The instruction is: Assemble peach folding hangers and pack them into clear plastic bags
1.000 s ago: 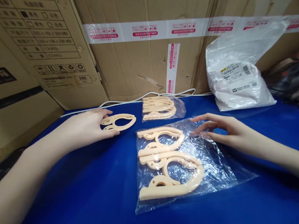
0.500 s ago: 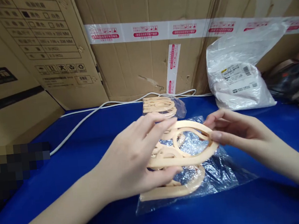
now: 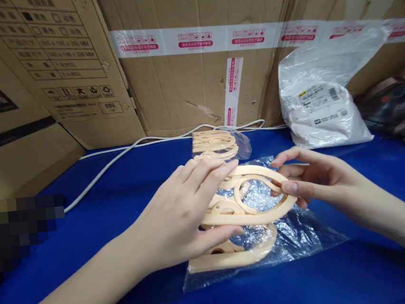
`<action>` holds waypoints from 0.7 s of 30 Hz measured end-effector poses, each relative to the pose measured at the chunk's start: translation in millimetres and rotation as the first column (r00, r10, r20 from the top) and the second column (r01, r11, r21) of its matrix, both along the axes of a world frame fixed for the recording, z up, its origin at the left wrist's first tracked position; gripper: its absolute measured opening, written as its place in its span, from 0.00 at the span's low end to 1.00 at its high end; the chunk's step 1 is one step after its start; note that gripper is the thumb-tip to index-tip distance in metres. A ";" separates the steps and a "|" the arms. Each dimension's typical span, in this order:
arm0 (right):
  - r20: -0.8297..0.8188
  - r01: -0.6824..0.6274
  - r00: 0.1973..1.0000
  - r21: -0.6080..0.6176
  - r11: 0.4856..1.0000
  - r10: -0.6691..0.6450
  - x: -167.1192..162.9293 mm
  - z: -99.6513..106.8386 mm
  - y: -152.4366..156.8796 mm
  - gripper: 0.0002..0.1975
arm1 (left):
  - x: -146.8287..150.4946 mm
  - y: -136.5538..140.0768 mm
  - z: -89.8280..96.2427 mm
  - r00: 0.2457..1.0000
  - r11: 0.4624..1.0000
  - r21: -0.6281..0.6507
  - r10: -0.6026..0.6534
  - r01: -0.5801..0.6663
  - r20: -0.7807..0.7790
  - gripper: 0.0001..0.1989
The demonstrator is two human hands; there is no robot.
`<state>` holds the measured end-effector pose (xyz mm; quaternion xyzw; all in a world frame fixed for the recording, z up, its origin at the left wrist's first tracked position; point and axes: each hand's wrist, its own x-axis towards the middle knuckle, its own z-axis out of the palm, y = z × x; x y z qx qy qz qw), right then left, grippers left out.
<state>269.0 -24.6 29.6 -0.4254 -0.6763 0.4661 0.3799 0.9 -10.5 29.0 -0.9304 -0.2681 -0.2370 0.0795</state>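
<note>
A beige plastic folding hanger (image 3: 266, 216), folded into a long loop with curved parts inside, is held level between my two hands. My left hand (image 3: 179, 211) grips its left end, fingers over the far edge and thumb under the near edge. At the rounded right end, my right hand (image 3: 316, 179) pinches the rim, thumb on top, with its index finger lifted away. Below lies a clear plastic bag (image 3: 304, 238) with another beige hanger (image 3: 227, 260) in or under it, partly hidden by my left hand.
Behind my hands, a bagged beige bundle (image 3: 214, 143) rests on the blue table surface (image 3: 130, 293). A white cable (image 3: 111, 168) runs along the back. Cardboard boxes (image 3: 182, 87) wall the rear and left. A white plastic package (image 3: 322, 107) stands at back right, beside dark wrapped items (image 3: 392, 110).
My right hand's fingers have spread and shifted slightly, the index finger lifting off, while its thumb stays on the hanger's right end. My left hand has barely moved.
</note>
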 end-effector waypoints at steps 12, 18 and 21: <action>0.548 -0.309 0.823 0.654 0.691 -0.151 -2.4 -5.1 -19.3 0.39 | 14.2 -14.5 -5.8 0.990 0.999 0.004 -0.033 0.032 0.140 0.37; 0.533 -0.255 0.828 0.635 0.729 -0.174 2.5 0.9 -15.4 0.35 | 15.8 -15.0 -7.5 0.995 0.997 -0.083 0.015 -0.007 0.100 0.48; 0.461 -0.107 0.866 0.551 0.828 -0.195 27.4 9.6 1.2 0.35 | 7.9 -6.7 -9.0 0.998 0.972 -0.229 0.058 -0.053 0.016 0.55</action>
